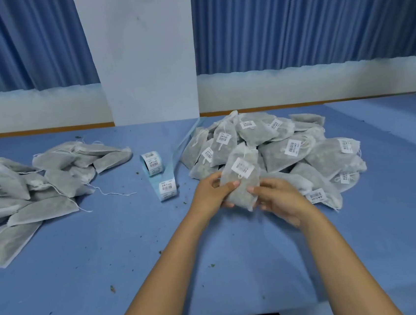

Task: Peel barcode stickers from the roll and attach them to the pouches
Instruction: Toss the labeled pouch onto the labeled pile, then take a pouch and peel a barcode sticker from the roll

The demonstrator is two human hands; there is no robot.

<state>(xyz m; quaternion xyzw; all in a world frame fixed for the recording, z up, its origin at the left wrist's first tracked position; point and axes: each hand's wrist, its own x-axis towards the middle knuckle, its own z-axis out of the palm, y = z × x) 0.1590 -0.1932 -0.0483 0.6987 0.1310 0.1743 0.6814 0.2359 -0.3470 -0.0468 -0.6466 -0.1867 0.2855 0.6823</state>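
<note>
Blue cloth covers the desk (109, 257) in front of you, dotted with small dark crumbs. Both your bare forearms reach forward to the middle of the desk. Your left hand (211, 195) and your right hand (283, 200) grip the lower end of one pouch (241, 189), each with its thumb pressed on the front and its fingers curled underneath. The pouch is pale grey, see-through mesh with a greenish filling, and it stands tilted with its drawstring end pointing away from you. A white barcode sticker (243, 167) lies on its upper front.

Just behind and to the right of the pouch is a labelled pile (324, 155) of similar pouches, many showing white barcode stickers. The held pouch touches or overlaps the front of this pile; you cannot tell which from here.

To the left of your hands, near the centre of the desk, the sticker roll (151, 163) stands on its edge. A pale blue backing strip (165, 185) trails from it towards you, with a sticker on its near end.

Well apart, at the far left, lies an unlabelled pile (58, 183) of pouches with loose white strings.

Behind the desk hang blue curtains (315, 17) on either side of a white pillar (145, 61).
</note>
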